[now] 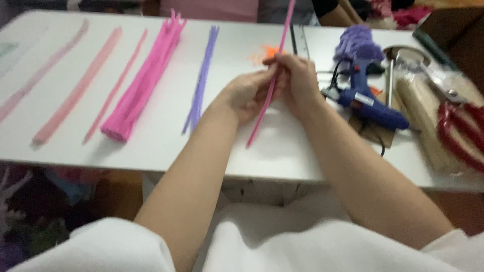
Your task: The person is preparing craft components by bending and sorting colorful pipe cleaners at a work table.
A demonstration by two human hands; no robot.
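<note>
One pink pipe cleaner (272, 80) is pinched mid-length by both the left hand (247, 93) and right hand (300, 78) above the desk's (151, 146) middle, steadying it; spare bundles (143, 83) lie sorted toward the left edge, the glue gun (370, 103) rightward.

Blue glue gun (372, 105), red scissors (460, 132), purple stems (201, 79) on white table (282, 151)

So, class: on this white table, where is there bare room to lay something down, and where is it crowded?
Bare patches: between the purple stems and the hands, and between the bright pink bundle and purple stems. Crowded: right end, around the blue glue gun, red scissors and sticks.
</note>
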